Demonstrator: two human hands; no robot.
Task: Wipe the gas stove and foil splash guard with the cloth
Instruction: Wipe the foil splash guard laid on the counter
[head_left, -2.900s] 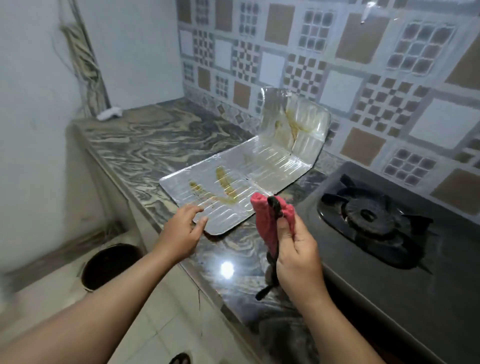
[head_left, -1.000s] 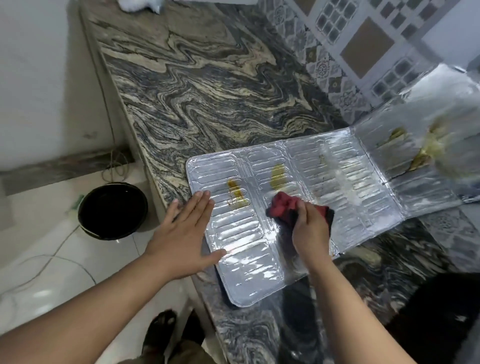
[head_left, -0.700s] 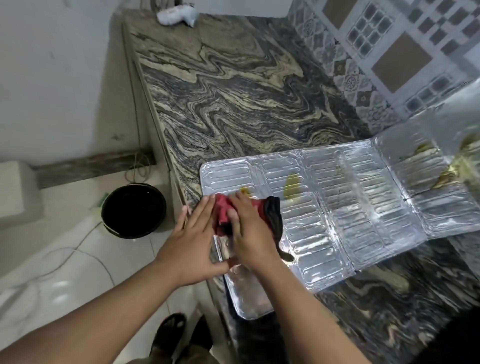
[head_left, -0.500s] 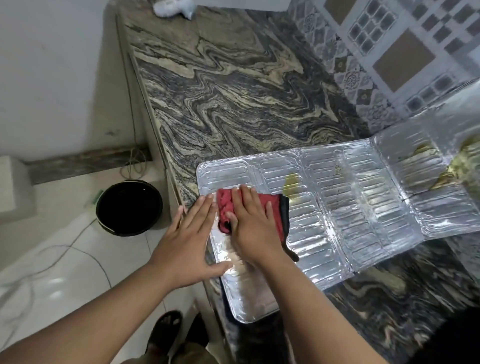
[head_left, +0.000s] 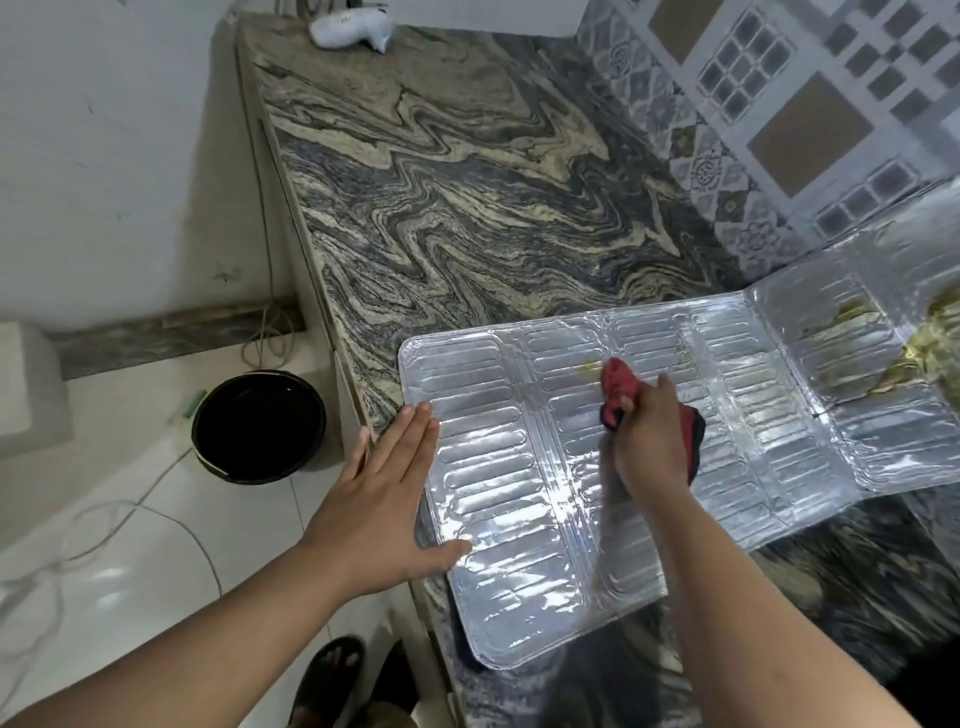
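While the fingers of the right hand (head_left: 649, 441) are closed around one red cloth (head_left: 621, 384), it is pressed on the one foil splash guard (head_left: 519, 467), laid flat on the counter (head_left: 467, 208); the left hand (head_left: 384, 499) is spread open on its edge.

A ribbed silver foil splash guard (head_left: 519, 467) is lying flat on the swirled grey-and-cream marble counter (head_left: 467, 208), its near corner overhanging the counter edge and its far panels, streaked with yellow-brown grease (head_left: 919, 358), bending up towards the patterned tiled wall (head_left: 779, 104). The left hand (head_left: 384, 499) is pressing flat, fingers spread, on the guard's left edge, while the right hand (head_left: 649, 436) is gripping a bunched red-and-black cloth (head_left: 621, 384) against the foil beside a faint yellowish smear (head_left: 589, 368). A round black bucket (head_left: 260, 426) is sitting on the pale tiled floor (head_left: 156, 545) below.
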